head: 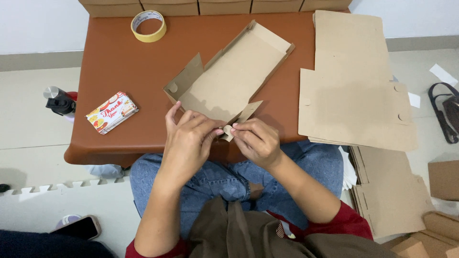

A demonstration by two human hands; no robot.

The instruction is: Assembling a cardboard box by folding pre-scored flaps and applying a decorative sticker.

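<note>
Brown table (119, 62); box flap (228, 133) half hidden under fingers (210, 130).

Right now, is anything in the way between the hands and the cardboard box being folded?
No. Both the left hand and right hand already pinch the near corner tab of the half-folded cardboard box; nothing lies between them.
</note>
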